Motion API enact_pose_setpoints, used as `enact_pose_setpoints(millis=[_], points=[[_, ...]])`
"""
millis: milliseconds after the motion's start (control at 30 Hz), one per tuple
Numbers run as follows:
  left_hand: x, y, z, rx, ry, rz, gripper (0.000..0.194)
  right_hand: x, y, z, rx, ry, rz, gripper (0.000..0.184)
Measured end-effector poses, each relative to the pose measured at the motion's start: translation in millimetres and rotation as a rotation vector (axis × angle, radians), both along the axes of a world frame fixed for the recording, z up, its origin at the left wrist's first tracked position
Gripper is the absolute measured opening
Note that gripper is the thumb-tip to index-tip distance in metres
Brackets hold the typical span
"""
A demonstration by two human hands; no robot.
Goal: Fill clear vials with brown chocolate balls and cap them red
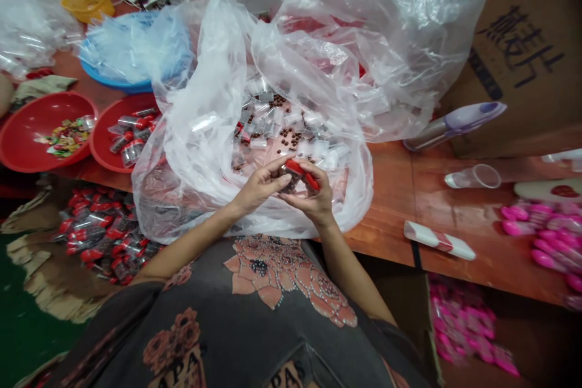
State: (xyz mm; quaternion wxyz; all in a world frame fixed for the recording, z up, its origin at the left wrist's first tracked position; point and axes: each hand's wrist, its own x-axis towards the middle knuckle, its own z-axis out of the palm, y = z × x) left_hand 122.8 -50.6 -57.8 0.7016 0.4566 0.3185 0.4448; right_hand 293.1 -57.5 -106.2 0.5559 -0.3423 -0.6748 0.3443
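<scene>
Red-capped jar (289, 179) was held above the near part of the open plastic bag (204, 185), cap pointing far, long axis roughly near to far; tilt unclear. Left hand (258, 188) was closed on its left side; right hand (317, 197) gripped its right, with a second red piece (311, 181) at the fingers. Farther, brown beads (287, 138) lay among clear pieces (268, 118).

Glossy red plastic bowl (20, 142); crinkled translucent plastic bag (186, 157); matt brown cardboard box (541, 115); smooth, wood-toned tabletop (391, 194) with glossy sheen
</scene>
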Motion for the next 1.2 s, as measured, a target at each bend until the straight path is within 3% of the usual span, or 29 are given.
enact_pose_setpoints(millis=[233, 333, 467, 567, 667, 767, 833, 1033, 1200], points=[[7, -5, 3.0, 0.039, 0.095, 0.087, 0.054, 6, -2, 11.7, 0.026, -0.108, -0.01, 0.072], [4, -4, 8.1, 0.001, 0.125, 0.097, 0.054, 9, -1, 16.6, -0.12, -0.154, -0.062, 0.059], [2, -4, 10.6, -0.027, 0.15, 0.065, 0.053, 6, 3, 17.9, -0.362, 0.093, -0.237, 0.039], [4, -7, 8.5, -0.009, 0.189, 0.04, 0.052, 2, 4, 22.1, -0.409, 0.167, -0.273, 0.034], [6, -8, 6.7, 0.037, 0.238, 0.081, 0.055, 3, 1, 30.3, -0.322, -0.067, -0.166, 0.037], [5, -8, 6.9, 0.04, 0.255, 0.15, 0.071, 7, -3, 36.5, -0.146, -0.41, -0.073, 0.07], [4, -6, 6.6, 0.028, 0.236, 0.164, 0.082, 8, -4, 37.6, -0.047, -0.532, -0.084, 0.082], [8, 1, -5.9, -0.293, -0.029, -0.004, 0.074, -4, -7, 35.6, 0.075, -0.623, -0.073, 0.076], [13, 0, -10.5, -0.347, 0.005, 0.108, 0.063, -12, -6, 36.4, 0.14, -0.752, -0.073, 0.077]])
